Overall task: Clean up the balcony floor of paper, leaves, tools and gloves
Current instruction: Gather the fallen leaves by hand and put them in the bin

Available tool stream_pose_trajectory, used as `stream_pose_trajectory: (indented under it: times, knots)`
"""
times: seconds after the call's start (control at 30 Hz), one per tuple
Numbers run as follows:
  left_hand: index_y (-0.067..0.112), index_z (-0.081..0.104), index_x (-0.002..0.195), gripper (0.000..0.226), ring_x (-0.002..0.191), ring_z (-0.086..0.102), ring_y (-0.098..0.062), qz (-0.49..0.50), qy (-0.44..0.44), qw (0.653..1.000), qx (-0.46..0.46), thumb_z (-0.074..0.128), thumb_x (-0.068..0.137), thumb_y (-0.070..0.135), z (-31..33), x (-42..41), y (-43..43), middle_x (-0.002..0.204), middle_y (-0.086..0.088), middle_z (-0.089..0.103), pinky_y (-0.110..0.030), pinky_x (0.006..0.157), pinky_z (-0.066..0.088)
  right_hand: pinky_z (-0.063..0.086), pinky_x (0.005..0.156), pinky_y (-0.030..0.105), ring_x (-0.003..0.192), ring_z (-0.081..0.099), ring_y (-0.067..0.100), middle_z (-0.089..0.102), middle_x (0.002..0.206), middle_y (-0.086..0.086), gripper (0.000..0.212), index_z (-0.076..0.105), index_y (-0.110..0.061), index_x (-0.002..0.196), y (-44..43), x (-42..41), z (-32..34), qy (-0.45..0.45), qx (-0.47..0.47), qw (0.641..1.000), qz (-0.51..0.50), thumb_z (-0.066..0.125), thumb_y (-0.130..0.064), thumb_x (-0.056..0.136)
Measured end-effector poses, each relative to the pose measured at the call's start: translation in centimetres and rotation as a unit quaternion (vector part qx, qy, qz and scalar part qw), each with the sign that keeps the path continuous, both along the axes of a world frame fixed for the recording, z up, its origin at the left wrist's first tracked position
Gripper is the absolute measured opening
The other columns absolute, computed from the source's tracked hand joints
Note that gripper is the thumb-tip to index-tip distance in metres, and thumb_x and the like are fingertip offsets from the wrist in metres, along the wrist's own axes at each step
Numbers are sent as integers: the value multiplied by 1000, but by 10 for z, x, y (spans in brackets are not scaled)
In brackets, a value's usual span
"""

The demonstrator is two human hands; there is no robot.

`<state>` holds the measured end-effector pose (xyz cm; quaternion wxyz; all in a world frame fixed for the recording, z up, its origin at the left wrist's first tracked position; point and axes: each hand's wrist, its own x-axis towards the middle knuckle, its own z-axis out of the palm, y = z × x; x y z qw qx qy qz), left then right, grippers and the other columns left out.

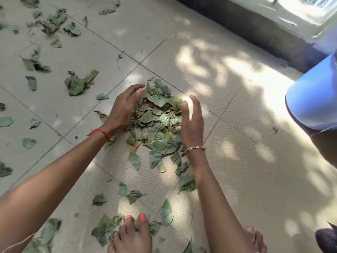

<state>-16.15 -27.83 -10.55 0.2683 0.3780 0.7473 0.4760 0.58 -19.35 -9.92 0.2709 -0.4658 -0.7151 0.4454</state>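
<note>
**Head view: two hands cupped around a heap of leaves**

Head camera looked down at the left hand [121,108] and the right hand [192,121], both with fingers loosely extended and curved, set on opposite sides of a pile of leaves [156,121] and holding nothing pinched. The left palm pressed against the pile's left flank; the right stood edge-on just beside its right flank. A red thread [102,133] circled the left wrist, a thin bracelet [195,148] the right. The pile sat on the tiled floor [246,161] where several tile seams met. Loose leaves [78,84] lay scattered toward the floor's left edge and far-left corner. Bare feet [133,234] stood on leaves at the near edge. A blue bin [313,99] stood at the right edge.
</note>
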Motion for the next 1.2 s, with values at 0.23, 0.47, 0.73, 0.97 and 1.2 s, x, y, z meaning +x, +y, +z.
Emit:
stream_pose_trajectory:
  times: [0.23, 0.47, 0.73, 0.97, 1.2]
  knots:
    - [14, 43, 139, 50, 123, 41, -5, 29, 15, 999, -24, 32, 97, 41, -7, -2, -15, 140, 2, 45, -3, 90, 33, 10, 118, 42, 144, 10, 23, 19, 153, 12, 76, 26, -14, 141, -74, 50, -29, -238, 82, 964, -90, 21, -66, 85]
    - [19, 31, 144, 67, 136, 32, -10, 6, 41, 999, -33, 39, 88, 54, -20, 7, -12, 150, 0, 34, -33, 113, 29, 15, 117, 44, 142, 13, 30, 15, 152, 19, 68, 15, -15, 143, -71, -6, -32, -216, 143, 966, -13, 27, -57, 91]
    - [28, 7, 150, 99, 145, 5, -10, -56, 145, 987, -49, 49, 72, 71, -20, 15, -17, 159, 4, 5, -40, 119, 10, 16, 116, 47, 144, 10, 22, 20, 154, 5, 48, 39, -30, 136, 22, -42, -14, -119, 124, 980, 104, 39, -49, 92]
    - [21, 9, 150, 102, 146, 9, -15, -16, 140, 988, -57, 40, 71, 78, -22, 25, -4, 158, -2, 11, -39, 120, 10, 27, 112, 39, 124, 47, 16, 56, 128, 5, 49, 66, -11, 109, 16, -47, -16, -39, 70, 969, 232, 35, -44, 92]
    - [24, 38, 140, 71, 140, 23, -13, 7, 98, 995, -23, 35, 81, 64, -14, 10, 13, 152, 0, 30, -40, 117, 17, 36, 107, 42, 130, 41, 18, 41, 142, 3, 62, 49, -18, 129, -7, -19, -33, -45, 78, 996, 16, 29, -60, 87]
